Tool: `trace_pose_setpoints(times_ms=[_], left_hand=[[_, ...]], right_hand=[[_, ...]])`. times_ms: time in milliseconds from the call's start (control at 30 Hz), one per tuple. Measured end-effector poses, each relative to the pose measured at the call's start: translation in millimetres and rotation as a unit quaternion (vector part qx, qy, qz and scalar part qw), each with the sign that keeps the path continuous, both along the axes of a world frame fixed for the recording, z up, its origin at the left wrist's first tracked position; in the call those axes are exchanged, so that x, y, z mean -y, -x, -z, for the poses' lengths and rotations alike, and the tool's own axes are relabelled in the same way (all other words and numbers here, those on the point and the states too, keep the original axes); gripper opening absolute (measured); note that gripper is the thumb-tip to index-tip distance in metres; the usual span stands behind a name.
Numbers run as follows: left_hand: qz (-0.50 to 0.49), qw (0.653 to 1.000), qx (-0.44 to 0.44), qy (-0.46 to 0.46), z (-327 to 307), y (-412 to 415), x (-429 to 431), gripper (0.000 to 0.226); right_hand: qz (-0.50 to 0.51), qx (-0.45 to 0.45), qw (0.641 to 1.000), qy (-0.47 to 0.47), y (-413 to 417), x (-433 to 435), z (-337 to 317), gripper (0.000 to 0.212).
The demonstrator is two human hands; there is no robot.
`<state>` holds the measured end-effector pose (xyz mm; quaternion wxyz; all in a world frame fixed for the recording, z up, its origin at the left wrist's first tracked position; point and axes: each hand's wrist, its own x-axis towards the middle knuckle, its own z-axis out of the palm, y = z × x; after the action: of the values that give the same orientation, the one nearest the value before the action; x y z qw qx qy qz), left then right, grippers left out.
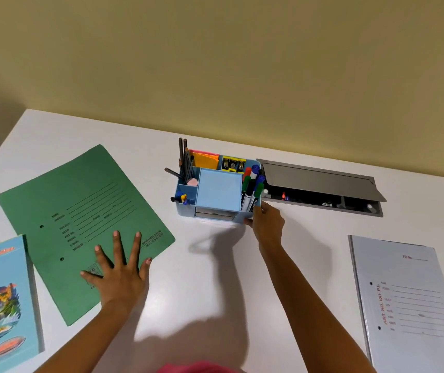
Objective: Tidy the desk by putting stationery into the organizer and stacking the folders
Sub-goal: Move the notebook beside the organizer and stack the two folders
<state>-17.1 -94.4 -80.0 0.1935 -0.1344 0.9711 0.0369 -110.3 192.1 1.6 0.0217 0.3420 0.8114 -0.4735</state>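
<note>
Green folder (81, 224), grey folder (409, 305), one notebook (0, 292), one organizer (187, 210) (perhaps six markers (250, 195)).

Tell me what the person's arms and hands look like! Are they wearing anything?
The left arm and right arm are bare, with no sleeves in view. The left hand and right hand wear no gloves, and I see no rings, watch or bracelets. A bit of pink clothing shows at the bottom edge.
</note>
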Motion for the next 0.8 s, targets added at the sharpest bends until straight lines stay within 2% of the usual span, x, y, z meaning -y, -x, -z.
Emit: trace_pose_setpoints(times_ms=[167,233,367,433,500,600,700,800], left_hand=[[0.014,1.000,0.006,-0.002,2.7,-29.5,-7.2,0.062],[0.026,0.999,0.016,-0.011,-3.5,-38.5,-10.9,0.070],[0.012,0.997,-0.009,-0.072,-18.2,-41.9,-20.0,0.076],[-0.021,0.991,-0.048,-0.122,-27.0,-27.6,-27.0,0.070],[-0.037,0.968,-0.128,-0.214,-37.5,-3.2,-35.9,0.053],[-0.086,0.901,-0.211,-0.368,-63.0,45.8,-51.7,0.038],[-0.148,0.873,-0.155,-0.439,-82.4,95.0,-64.4,0.039],[-0.207,0.820,-0.084,-0.527,-89.9,126.7,-71.2,0.030]], right_hand=[[-0.031,0.021,0.999,-0.039,4.3,-3.3,2.1,0.021],[-0.046,0.028,0.997,-0.059,4.1,-4.4,2.6,0.020],[-0.063,0.040,0.993,-0.088,3.0,-3.1,1.7,0.018],[-0.055,0.039,0.994,-0.088,2.8,-2.3,0.9,0.019],[-0.044,0.040,0.995,-0.082,2.8,-1.3,-0.8,0.018],[-0.032,0.037,0.996,-0.073,2.1,0.3,-4.2,0.020],[-0.016,0.032,0.997,-0.063,2.3,0.9,-6.0,0.021],[0.010,0.026,0.999,-0.036,3.1,1.0,-6.3,0.020]])
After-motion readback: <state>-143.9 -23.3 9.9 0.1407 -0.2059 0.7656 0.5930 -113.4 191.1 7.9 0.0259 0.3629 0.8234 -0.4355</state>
